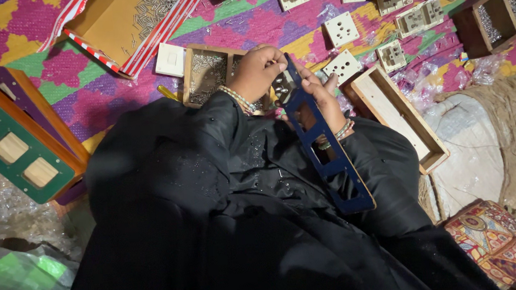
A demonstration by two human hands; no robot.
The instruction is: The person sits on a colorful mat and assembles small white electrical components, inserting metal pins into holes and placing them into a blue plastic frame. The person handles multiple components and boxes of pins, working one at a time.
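My left hand (257, 72) and my right hand (323, 101) both grip a long dark blue plate (332, 164) with several rectangular cut-outs. The plate runs from my hands down across my black-robed lap. My left hand pinches its top end, where a small socket part (282, 87) sits against the plate. My right hand holds the plate's side from behind, fingers partly hidden. Beaded bracelets circle both wrists.
A wooden tray of small screws (205, 76) lies just beyond my left hand. White switch and socket modules (342, 29) are scattered over the patterned mat. An empty wooden box (398, 117) is at right, a green-faced panel (13, 147) at left, a screw box (134, 17) above.
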